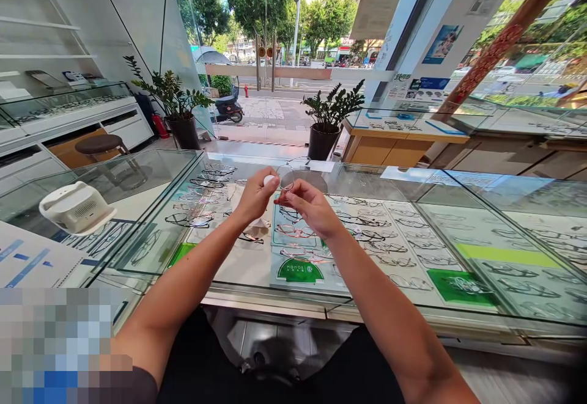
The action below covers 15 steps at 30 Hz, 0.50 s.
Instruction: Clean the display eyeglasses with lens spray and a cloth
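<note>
In the head view, a pair of thin-rimmed eyeglasses (287, 177) with a round lens is held up above the glass counter (238, 279). My left hand (257, 195) is closed at the left side of the frame. By its thumb shows a small white patch (271, 180); whether it is a cloth or something else, I cannot tell. Thumb and fingers of my right hand (312, 207) pinch the lower right part of the rim. Beneath my hands, several eyeglasses (297, 231) lie on a display tray (275, 272) with a green label (300, 270).
Rows of eyeglasses (383, 246) lie in the counter on both sides. A white device (77, 207) stands on the left counter top. Beyond are a stool (98, 143), two potted plants (324, 138) (182, 129) and a glass door (266, 80).
</note>
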Each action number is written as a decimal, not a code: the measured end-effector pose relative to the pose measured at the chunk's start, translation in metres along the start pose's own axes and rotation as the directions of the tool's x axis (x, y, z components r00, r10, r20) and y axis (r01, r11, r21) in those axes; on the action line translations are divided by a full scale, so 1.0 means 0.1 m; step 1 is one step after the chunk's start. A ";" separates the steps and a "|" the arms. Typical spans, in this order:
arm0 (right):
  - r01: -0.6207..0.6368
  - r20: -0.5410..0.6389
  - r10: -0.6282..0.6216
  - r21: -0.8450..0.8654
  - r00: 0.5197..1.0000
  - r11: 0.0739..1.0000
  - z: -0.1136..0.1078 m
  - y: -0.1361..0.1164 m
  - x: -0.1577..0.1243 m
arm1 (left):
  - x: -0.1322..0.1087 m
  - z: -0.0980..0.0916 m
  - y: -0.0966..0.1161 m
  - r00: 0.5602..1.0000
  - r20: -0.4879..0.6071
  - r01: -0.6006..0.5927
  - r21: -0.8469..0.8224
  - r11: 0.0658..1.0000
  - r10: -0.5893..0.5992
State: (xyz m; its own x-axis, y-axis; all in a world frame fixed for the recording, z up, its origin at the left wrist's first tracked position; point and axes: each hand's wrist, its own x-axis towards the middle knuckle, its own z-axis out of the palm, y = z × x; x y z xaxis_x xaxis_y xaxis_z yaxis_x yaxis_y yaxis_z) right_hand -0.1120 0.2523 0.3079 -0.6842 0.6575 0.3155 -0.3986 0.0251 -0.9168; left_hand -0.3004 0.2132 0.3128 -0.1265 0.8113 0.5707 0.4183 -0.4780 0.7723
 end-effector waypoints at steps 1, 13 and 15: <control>-0.002 0.005 0.002 -0.002 1.000 1.000 0.00 0.00 0.00 | 0.00 0.00 0.00 1.000 -0.006 -0.004 0.008 1.000 0.004; 0.072 -0.189 -0.054 0.091 0.980 0.993 -0.09 -0.08 0.05 | -0.04 0.06 0.08 0.969 0.233 -0.126 0.199 0.972 0.078; 0.070 -0.192 -0.054 0.076 0.980 0.995 -0.08 -0.07 0.05 | -0.05 0.08 0.07 0.970 0.232 -0.122 0.183 0.975 0.077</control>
State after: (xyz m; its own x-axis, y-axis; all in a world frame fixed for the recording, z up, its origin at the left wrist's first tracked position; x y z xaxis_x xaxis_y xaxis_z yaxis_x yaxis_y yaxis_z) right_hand -0.1079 0.2619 0.3142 -0.5317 0.7876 0.3115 -0.4904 0.0136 -0.8714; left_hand -0.2900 0.2086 0.3130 0.1188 0.8279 0.5482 0.5884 -0.5034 0.6328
